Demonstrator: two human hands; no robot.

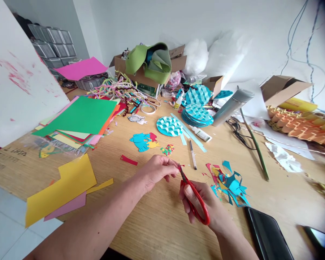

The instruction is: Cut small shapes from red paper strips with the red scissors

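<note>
My right hand (206, 206) grips red-handled scissors (193, 196), blades pointing up and left toward my left hand (157, 170). That hand's fingers are pinched on a tiny scrap at the blade tips, too small to name. Both hands hover over a wooden table (157, 216). A heap of blue, red and yellow paper offcuts (229, 184) lies just right of the scissors. A blue paper fish (141, 141) and small coloured bits (167, 148) lie beyond my left hand.
A stack of coloured paper sheets (81, 117) sits at left, yellow and pink sheets (62, 187) near the front edge. Blue patterned discs (170, 125), a pen (193, 154), a green stick (256, 146), orange folded paper (300, 124), a cardboard box (151, 66) and a black device (268, 234) surround the area.
</note>
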